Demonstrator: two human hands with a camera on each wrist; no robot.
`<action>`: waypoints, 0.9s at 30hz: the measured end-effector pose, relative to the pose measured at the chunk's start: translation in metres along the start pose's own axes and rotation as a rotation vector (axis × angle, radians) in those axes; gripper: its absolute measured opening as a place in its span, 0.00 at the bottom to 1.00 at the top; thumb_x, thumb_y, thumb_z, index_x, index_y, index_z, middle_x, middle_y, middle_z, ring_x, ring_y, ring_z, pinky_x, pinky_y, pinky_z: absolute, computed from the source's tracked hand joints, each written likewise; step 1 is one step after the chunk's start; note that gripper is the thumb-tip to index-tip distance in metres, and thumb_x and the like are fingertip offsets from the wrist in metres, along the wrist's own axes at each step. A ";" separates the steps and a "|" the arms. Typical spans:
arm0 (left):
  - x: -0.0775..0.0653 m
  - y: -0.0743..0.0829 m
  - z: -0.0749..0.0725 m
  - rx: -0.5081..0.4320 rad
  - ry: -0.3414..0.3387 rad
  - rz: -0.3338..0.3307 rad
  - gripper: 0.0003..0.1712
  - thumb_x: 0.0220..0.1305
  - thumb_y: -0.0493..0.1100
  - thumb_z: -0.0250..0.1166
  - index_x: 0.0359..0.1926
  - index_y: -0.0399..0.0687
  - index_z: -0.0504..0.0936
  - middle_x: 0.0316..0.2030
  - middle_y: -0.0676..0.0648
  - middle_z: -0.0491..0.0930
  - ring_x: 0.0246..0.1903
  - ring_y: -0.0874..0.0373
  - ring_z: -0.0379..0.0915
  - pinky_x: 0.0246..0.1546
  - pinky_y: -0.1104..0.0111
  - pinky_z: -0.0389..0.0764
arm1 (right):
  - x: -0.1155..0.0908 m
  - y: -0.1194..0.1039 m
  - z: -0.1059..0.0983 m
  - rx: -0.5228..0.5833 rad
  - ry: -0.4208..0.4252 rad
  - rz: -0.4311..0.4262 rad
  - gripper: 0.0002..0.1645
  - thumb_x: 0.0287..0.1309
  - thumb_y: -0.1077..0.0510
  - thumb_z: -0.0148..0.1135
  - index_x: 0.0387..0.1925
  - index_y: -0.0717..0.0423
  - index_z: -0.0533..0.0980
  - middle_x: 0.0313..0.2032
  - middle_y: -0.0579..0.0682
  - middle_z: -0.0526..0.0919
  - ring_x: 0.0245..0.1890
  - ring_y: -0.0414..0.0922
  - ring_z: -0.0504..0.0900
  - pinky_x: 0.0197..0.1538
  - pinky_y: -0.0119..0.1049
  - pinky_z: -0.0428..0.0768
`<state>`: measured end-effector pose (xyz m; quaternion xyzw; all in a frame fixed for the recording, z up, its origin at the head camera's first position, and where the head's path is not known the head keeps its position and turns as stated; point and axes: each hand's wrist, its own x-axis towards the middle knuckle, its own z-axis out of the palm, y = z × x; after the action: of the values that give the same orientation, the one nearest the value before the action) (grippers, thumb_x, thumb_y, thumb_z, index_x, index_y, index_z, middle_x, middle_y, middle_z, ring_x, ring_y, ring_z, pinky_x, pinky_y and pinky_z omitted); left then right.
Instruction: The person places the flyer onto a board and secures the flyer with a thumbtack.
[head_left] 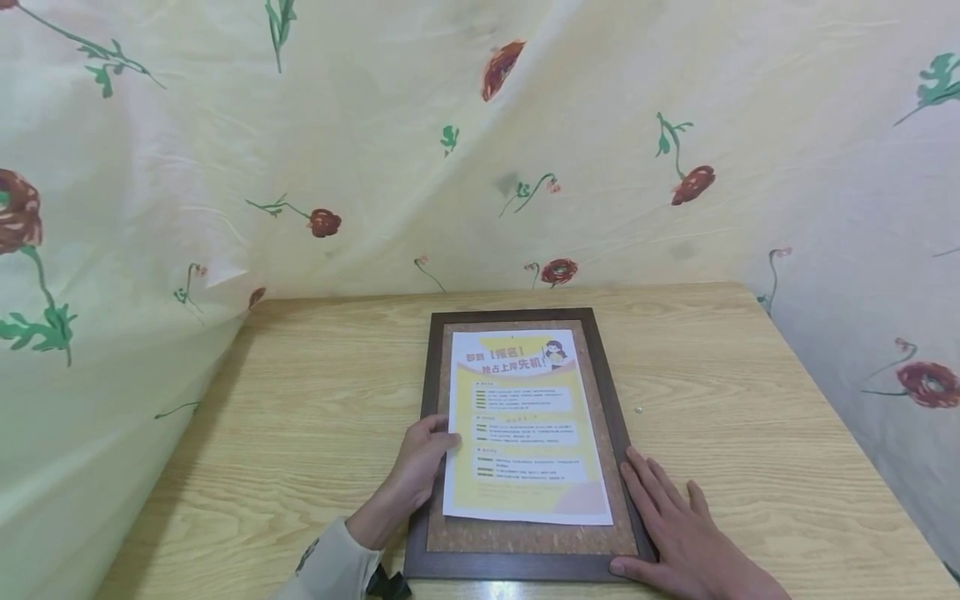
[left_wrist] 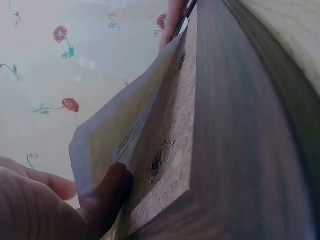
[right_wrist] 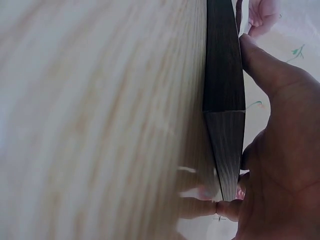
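Note:
A corkboard in a dark wooden frame lies on the table, its cork showing around a yellow and white printed poster. My left hand pinches the left edge of the poster, thumb on the printed face. In the left wrist view this side of the poster stands away from the cork. A tiny dark dot, perhaps a pin, marks the poster's top middle. Against the frame's lower right side rests my right hand, fingers extended along it and thumb on the bottom corner. The right wrist view shows the frame's outer edge.
The wood-grain table spreads out on both sides of the board. A small clear object, too small to identify, lies right of the frame. Cream cloth with red flowers hangs behind and at both sides.

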<state>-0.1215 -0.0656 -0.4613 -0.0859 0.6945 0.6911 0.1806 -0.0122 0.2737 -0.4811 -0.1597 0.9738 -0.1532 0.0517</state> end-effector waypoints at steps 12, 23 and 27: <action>-0.009 0.005 -0.008 -0.013 -0.005 0.023 0.31 0.66 0.33 0.52 0.68 0.25 0.60 0.47 0.32 0.80 0.43 0.44 0.83 0.40 0.58 0.85 | 0.001 0.000 0.000 -0.003 -0.010 -0.001 0.67 0.50 0.21 0.59 0.75 0.61 0.51 0.77 0.53 0.44 0.72 0.63 0.51 0.58 0.76 0.53; -0.020 0.010 -0.020 0.075 0.024 0.088 0.32 0.68 0.37 0.56 0.69 0.27 0.58 0.55 0.29 0.75 0.51 0.41 0.79 0.49 0.59 0.81 | 0.001 -0.001 0.001 0.006 -0.008 -0.008 0.67 0.49 0.21 0.59 0.75 0.61 0.50 0.77 0.54 0.44 0.71 0.65 0.52 0.57 0.77 0.53; -0.025 0.010 -0.023 0.101 0.035 0.107 0.33 0.68 0.36 0.55 0.70 0.28 0.58 0.60 0.27 0.69 0.56 0.38 0.74 0.55 0.55 0.78 | 0.001 -0.001 0.000 0.007 -0.013 -0.003 0.68 0.50 0.21 0.59 0.76 0.61 0.49 0.77 0.54 0.44 0.71 0.66 0.52 0.57 0.77 0.53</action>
<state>-0.1051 -0.0914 -0.4428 -0.0515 0.7352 0.6622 0.1351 -0.0124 0.2729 -0.4812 -0.1621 0.9727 -0.1556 0.0583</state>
